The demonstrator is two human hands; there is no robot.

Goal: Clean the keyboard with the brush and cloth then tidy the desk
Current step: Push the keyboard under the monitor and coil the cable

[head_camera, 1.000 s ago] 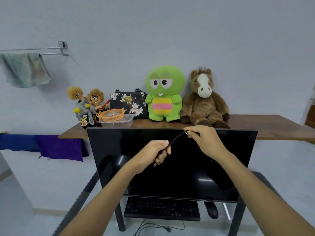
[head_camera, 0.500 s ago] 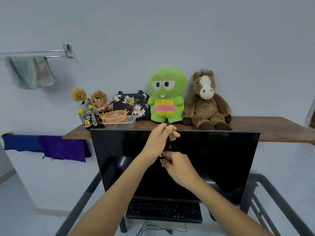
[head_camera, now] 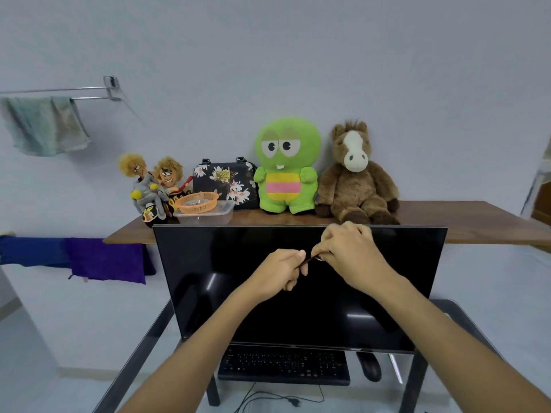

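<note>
A thin black cord [head_camera: 307,260] is held between both hands in front of the dark, switched-off flat monitor [head_camera: 298,293]. The left hand [head_camera: 281,271] is curled into a fist around the cord's lower part, and the right hand [head_camera: 348,257] pinches its upper end between thumb and fingertips, where a small metallic tip is seen. What the cord belongs to cannot be told.

The black rectangular keyboard [head_camera: 283,365] lies on the glass-topped table with a dark metal frame [head_camera: 143,347], low in the view and directly below the monitor's bottom edge. Just beside it on the right a black computer mouse [head_camera: 369,366] is seen. A black cable with a plug [head_camera: 280,399] lies under the glass, in front of the keyboard.

Behind the monitor a brown wooden shelf [head_camera: 477,222] carries a row of things — two yellow-haired cartoon dolls [head_camera: 152,186], an orange plastic mesh basket [head_camera: 197,202] set in a clear plastic container [head_camera: 205,216], a black floral handbag [head_camera: 225,181], a green plush toy with a pink and yellow belly [head_camera: 286,165] and a brown plush horse [head_camera: 354,174].

On the wall at the left a pale green cloth [head_camera: 44,125] hangs over a metal towel rail [head_camera: 89,89]. Lower down — a blue cloth [head_camera: 29,250] and a purple cloth [head_camera: 110,259] hang side by side.
</note>
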